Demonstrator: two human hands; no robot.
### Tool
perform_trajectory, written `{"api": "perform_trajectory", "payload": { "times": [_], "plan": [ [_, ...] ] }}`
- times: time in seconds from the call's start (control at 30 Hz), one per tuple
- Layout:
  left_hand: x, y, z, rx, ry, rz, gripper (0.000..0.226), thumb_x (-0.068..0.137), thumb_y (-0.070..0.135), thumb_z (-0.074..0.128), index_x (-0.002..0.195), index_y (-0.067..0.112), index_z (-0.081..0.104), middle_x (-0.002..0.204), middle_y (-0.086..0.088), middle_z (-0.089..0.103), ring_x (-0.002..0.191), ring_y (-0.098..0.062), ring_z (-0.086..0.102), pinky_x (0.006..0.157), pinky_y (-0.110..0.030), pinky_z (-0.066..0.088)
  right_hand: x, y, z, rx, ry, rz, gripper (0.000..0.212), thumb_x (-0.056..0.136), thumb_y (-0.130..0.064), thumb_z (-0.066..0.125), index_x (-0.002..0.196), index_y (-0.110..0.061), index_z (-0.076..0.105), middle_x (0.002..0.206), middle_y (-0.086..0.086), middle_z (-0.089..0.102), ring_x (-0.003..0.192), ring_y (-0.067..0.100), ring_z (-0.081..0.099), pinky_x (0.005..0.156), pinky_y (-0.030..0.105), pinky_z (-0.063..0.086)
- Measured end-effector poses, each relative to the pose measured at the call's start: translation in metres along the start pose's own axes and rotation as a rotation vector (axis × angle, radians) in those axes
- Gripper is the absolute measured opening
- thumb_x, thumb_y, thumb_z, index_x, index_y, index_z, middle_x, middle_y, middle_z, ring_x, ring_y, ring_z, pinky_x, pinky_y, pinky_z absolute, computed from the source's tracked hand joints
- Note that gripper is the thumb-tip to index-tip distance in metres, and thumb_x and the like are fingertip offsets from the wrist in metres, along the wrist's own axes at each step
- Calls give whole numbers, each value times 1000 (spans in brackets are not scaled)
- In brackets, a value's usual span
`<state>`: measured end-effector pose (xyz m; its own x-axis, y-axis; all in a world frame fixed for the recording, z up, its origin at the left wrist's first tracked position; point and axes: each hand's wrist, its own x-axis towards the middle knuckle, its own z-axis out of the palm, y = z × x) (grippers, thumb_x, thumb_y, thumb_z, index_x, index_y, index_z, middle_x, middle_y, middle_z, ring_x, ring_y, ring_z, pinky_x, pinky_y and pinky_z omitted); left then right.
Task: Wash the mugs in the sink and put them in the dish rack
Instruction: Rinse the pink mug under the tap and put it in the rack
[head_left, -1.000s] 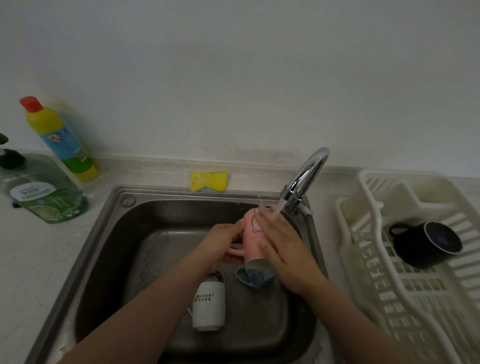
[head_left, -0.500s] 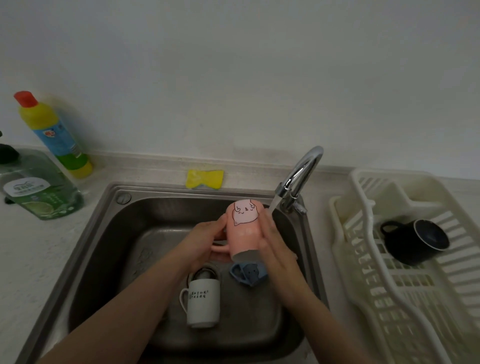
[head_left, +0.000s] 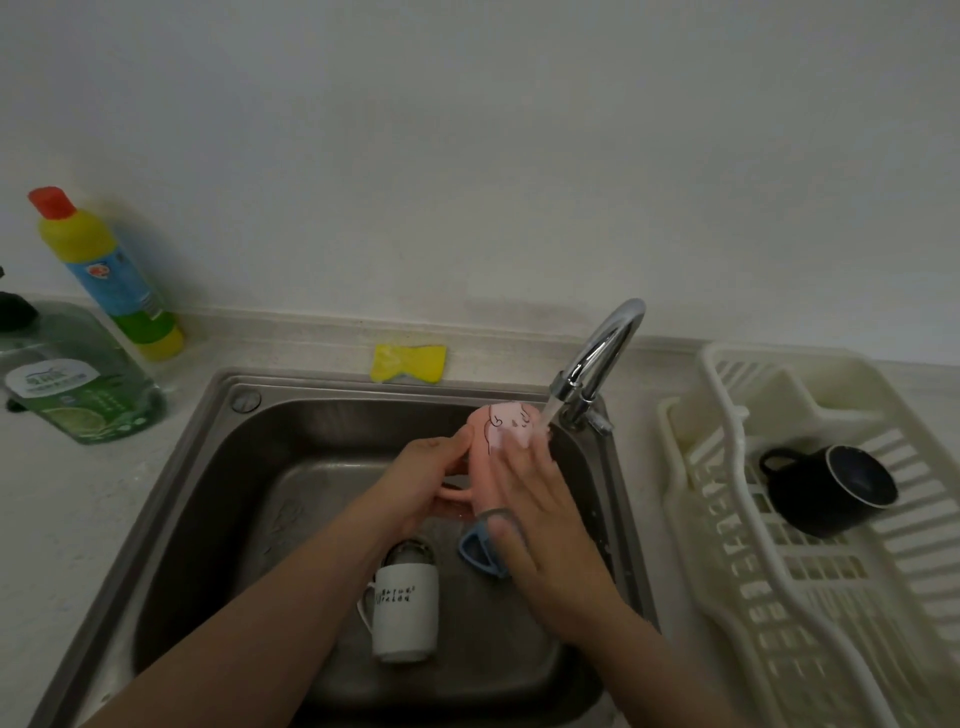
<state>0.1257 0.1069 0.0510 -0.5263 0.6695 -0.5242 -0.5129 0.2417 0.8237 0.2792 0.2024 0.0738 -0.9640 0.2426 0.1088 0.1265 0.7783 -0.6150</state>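
Over sink (head_left: 171, 519), hands apparently grip pink mug (head_left: 498, 431).

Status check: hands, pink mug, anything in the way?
Both hands, left hand and right hand, hold pink mug under running faucet. Dish rack path clear.
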Motion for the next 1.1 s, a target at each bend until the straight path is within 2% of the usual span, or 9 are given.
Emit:
{"api": "perform_trajectory", "payload": {
  "times": [0.17, 0.33, 0.4, 0.5, 0.6, 0.77, 0.9, 0.97, 1.1],
  "plan": [
    [0, 4, 3, 106, -2, -10, 46, 101, 42, 47, 113, 3, 66, 106, -16, 72, 87, -31, 73, 66, -39, 60, 31, 20, -16, -166, 27, 9, 58, 99, -43, 19, 152, -20, 28, 160, -7, 18, 147, 3, 3, 121, 41, 11],
    [4, 3, 0, 220, -38, -12, 48, 99, 46, 49, 106, 2, 68, 102, -12, 74, 87, -34, 73, 70, -42, 60, -2, 17, -10, -367, -83, -243, 55, 104, -42, 15, 142, -16, 45, 149, 2, 42, 144, 15, 27, 116, 36, 16],
    [6, 0, 2, 276, -61, -18, 47, 98, 47, 51, 103, 3, 68, 102, -11, 74, 83, -32, 73, 70, -41, 60, 14, 26, -16, -337, -73, -174, 55, 103, -42, 19, 141, -13, 47, 148, 4, 44, 142, 18, 32, 116, 35, 17],
    [11, -2, 4, 281, -61, -26, 44, 97, 46, 53, 102, 4, 68, 104, -12, 73, 82, -32, 73, 74, -46, 60, 29, 30, -19, -265, -2, -33, 53, 99, -38, 25, 147, -18, 39, 155, -6, 29, 146, 13, 22, 120, 32, 11],
    [11, -6, -2, 245, -54, -47, 46, 96, 49, 53, 101, 5, 69, 100, -13, 74, 82, -32, 73, 72, -44, 60, -7, 22, -7, -331, -73, -207, 51, 102, -39, 28, 148, -17, 34, 155, -6, 21, 147, 10, 13, 119, 26, 1],
    [10, -8, 2, 197, 0, -47, 44, 96, 47, 54, 99, 5, 67, 99, -15, 73, 76, -30, 73, 66, -40, 58, 25, 36, -7, -167, -37, 4, 61, 101, -51, 16, 153, -20, 23, 162, -6, 11, 149, 10, 4, 121, 40, 12],
    [5, -5, -7, 70, 18, -42, 47, 99, 45, 50, 110, 2, 67, 102, -15, 73, 82, -28, 73, 66, -38, 58, -5, 13, 2, -111, -102, -27, 69, 95, -56, 18, 154, -25, 2, 161, -14, -12, 146, 5, -17, 121, 33, 0],
    [1, -8, -12, 38, 4, -39, 48, 99, 45, 48, 110, 1, 66, 98, -14, 73, 79, -26, 73, 65, -38, 58, -13, 10, 5, -11, -81, -24, 65, 97, -56, 22, 153, -30, 2, 159, -21, -11, 146, 2, -13, 119, 30, 1],
    [-3, -7, -8, 3, 33, -17, 49, 100, 44, 47, 112, 0, 65, 93, -12, 73, 72, -22, 70, 63, -37, 56, 20, 4, -1, 486, 47, 314, 65, 98, -58, 31, 153, -39, 3, 155, -29, 11, 140, -13, 14, 120, 34, 21]
  ]
}}
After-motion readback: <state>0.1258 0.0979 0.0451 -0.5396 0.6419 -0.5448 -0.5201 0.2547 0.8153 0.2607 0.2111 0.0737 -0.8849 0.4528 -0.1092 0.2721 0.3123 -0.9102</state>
